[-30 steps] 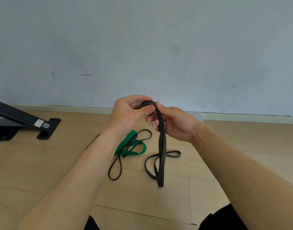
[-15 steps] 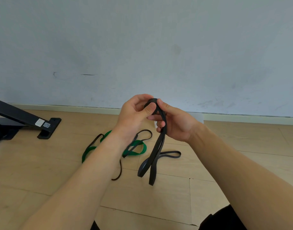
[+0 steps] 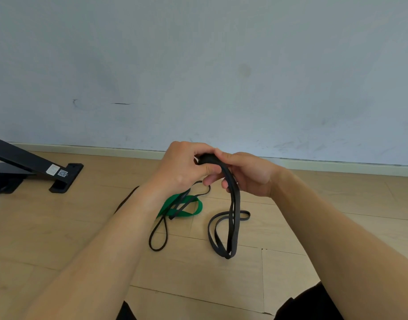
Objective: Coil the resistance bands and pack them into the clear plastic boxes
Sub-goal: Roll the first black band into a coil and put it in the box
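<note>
Pale grey-blue wall (image 3: 198, 65), scuffed, with a short dark mark at left. Light skirting board (image 3: 336, 166) along its foot. Light wood plank floor (image 3: 48, 227). Black metal stand base (image 3: 30, 166) with 2 stickers at far left

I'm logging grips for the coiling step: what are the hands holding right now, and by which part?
Both the left hand and the right hand pinch the black resistance band at its folded top end; the remaining loops hang down.

head-worn view, down over floor (image 3: 60, 227)
</note>
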{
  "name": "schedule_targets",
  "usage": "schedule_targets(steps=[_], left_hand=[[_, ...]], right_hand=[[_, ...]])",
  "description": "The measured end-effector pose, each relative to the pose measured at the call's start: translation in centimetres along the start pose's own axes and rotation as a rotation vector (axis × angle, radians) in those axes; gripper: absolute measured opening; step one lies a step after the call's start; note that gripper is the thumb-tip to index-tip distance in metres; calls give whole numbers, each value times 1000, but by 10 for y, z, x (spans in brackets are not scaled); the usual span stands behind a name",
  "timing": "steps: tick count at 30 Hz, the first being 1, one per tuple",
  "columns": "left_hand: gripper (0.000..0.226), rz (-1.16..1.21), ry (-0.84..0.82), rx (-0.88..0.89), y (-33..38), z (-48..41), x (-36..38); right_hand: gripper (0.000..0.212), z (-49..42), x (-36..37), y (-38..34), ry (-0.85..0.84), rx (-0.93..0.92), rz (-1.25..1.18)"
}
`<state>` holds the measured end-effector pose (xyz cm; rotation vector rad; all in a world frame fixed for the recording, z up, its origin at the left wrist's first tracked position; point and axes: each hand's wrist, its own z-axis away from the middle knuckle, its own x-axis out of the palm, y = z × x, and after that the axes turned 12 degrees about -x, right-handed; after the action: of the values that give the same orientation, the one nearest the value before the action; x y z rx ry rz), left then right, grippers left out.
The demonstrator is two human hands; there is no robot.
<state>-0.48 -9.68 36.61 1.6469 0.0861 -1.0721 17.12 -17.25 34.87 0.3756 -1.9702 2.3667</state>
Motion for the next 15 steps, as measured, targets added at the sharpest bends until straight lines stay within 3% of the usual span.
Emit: schedule_targets(steps=[4, 12, 15], left_hand=[[27, 198, 46, -15, -1, 0, 4], [11, 908, 107, -221, -1, -4, 15], [20, 1093, 106, -266, 3, -2, 24]], right_hand=[[52, 0, 0, 1, 1, 9, -11], [39, -8, 10, 4, 132, -74, -183], [45, -8, 14, 5, 131, -30, -219]])
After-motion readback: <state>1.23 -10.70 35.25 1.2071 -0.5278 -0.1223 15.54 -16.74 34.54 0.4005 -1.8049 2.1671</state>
